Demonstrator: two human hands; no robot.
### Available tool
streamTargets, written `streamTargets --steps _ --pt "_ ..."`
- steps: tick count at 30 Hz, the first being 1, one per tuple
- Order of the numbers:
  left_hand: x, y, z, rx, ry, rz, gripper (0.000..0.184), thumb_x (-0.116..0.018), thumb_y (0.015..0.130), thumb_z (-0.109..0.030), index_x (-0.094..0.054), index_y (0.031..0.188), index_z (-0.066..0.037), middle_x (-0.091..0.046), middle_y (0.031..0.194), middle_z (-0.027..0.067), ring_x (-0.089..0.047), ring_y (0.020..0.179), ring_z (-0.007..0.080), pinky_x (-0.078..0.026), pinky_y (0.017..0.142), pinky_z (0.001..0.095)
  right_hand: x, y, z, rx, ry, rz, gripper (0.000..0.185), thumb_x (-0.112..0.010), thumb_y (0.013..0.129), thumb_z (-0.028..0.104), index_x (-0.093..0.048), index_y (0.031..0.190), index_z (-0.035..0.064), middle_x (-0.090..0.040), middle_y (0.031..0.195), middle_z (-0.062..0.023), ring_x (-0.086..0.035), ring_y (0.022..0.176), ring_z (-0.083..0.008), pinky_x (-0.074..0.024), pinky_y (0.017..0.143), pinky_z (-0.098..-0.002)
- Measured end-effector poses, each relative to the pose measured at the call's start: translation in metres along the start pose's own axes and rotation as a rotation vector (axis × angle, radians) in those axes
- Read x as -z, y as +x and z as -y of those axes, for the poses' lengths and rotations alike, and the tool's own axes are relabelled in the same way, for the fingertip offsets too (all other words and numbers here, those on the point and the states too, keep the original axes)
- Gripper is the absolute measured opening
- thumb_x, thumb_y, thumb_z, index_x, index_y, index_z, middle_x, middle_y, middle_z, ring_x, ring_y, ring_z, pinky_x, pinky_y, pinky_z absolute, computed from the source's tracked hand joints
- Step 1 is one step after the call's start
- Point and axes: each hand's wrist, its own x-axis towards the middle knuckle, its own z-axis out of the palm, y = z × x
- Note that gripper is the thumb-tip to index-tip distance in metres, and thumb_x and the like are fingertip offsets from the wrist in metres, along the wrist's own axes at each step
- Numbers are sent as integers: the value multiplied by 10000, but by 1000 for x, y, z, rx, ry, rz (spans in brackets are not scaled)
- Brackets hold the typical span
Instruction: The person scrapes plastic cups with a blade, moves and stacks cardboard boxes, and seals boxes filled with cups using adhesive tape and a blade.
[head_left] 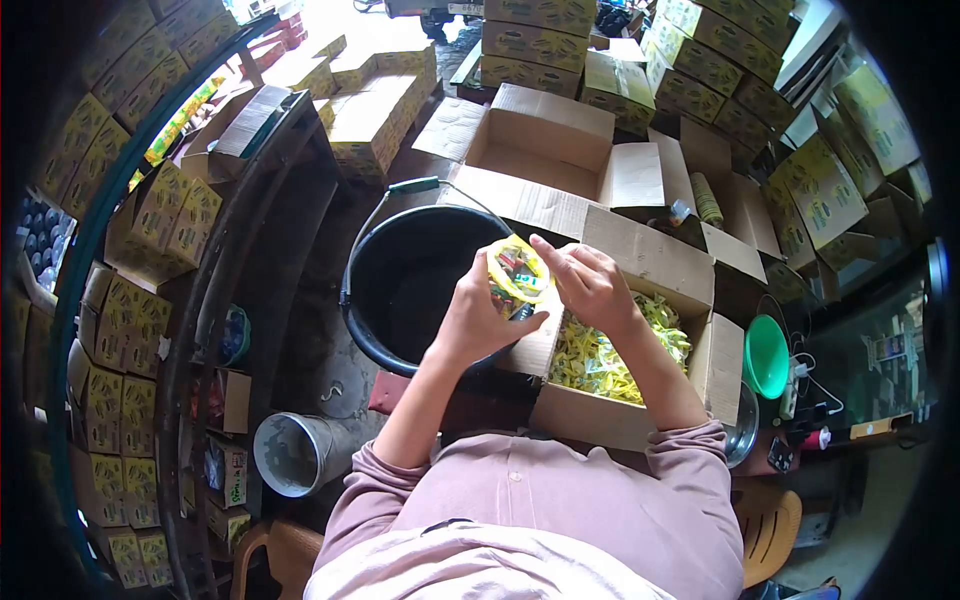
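Observation:
My left hand (pixel 474 315) is wrapped round a yellow-rimmed packet (pixel 497 262), with its mouth facing up toward me. Small printed pieces in red, green and white show inside the rim; I cannot make out what they are. Close on the right is my right hand (pixel 592 288), its fingers curled and the index finger reaching to the packet's rim. Whether something small sits in those fingers is hidden. Both hands are above the gap between a black bucket (pixel 375 335) and an open carton (pixel 690 262). Many yellow-green strips or wrappers (pixel 625 368) lie in that carton.
A larger open carton (pixel 545 150) stands beyond. To the right are a green bowl (pixel 766 357) and a power strip (pixel 790 390) with cables. A grey-white bucket (pixel 290 455) lies tilted at lower left, beside shelving (pixel 215 270). Stacked printed boxes (pixel 535 45) rise at the back.

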Motion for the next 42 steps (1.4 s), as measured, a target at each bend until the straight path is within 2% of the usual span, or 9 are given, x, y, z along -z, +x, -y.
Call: streamTargets --steps 3,7,12,14,15,18,23,38,42 --pt "-24 -1 -3 -6 44 -112 479 -688 583 -79 -445 982 26 -585 826 165 -603 782 292 -485 653 312 20 -10 1 13 -48 -3 592 -571 613 30 -435 1187 -18 -473 589 -24 -516 590 -146 -467 557 -267" --pt "-45 -3 -16 5 16 58 522 -681 581 -78 -443 1032 31 -586 834 156 -601 799 279 -476 682 314 49 -38 1 -16 -87 14 573 -575 609 32 -451 1163 -38 -488 599 -28 -516 585 -145 -470 564 -267" --pt "-86 -10 -30 -20 33 144 458 -685 593 -92 -486 992 15 -606 827 112 -613 770 171 -474 673 270 89 -74 4 -88 -50 -34 490 -566 630 -107 -484 1110 -54 -524 626 -69 -539 564 -177 -466 522 -299" --pt "-104 -16 -36 8 63 204 453 -686 595 -98 -491 988 15 -607 824 108 -611 761 158 -474 669 266 100 -94 3 -98 -115 -34 530 -563 635 2 -461 1154 -32 -492 587 -41 -533 583 -154 -475 564 -279" --pt "-112 -18 -39 97 26 263 490 -661 600 -98 -467 1041 -7 -585 848 134 -593 811 270 -461 725 317 107 -103 3 -103 -121 -33 531 -560 636 -3 -460 1156 -30 -489 581 -42 -534 582 -154 -475 562 -279" --pt "-138 -24 -52 57 -30 273 468 -660 601 -96 -473 1021 -9 -591 851 133 -593 808 265 -462 718 307 126 -125 1 -120 -132 -28 537 -557 635 -10 -455 1161 -29 -483 566 -47 -534 577 -156 -473 556 -278" --pt "-175 -32 -59 39 -164 364 424 -646 610 -70 -485 994 15 -583 847 98 -567 783 131 -456 706 261 152 -158 -5 -121 -138 2 552 -561 628 -1 -449 1168 -27 -475 556 -45 -528 568 -154 -471 551 -274" --pt "-234 -21 -42 462 -677 808 437 -663 612 -64 -471 1005 -62 -563 866 25 -521 774 87 -438 705 239 180 -206 -35 -180 -69 -17 540 -551 639 -22 -446 1169 -30 -528 620 -73 -553 599 -181 -487 583 -294" --pt "-255 -15 -22 369 -987 1029 435 -623 634 -160 -465 1001 10 -563 815 80 -548 729 135 -469 591 255 176 -210 -48 -213 -13 -66 550 -563 629 -18 -458 1169 -8 -536 642 -75 -553 608 -193 -481 573 -304"
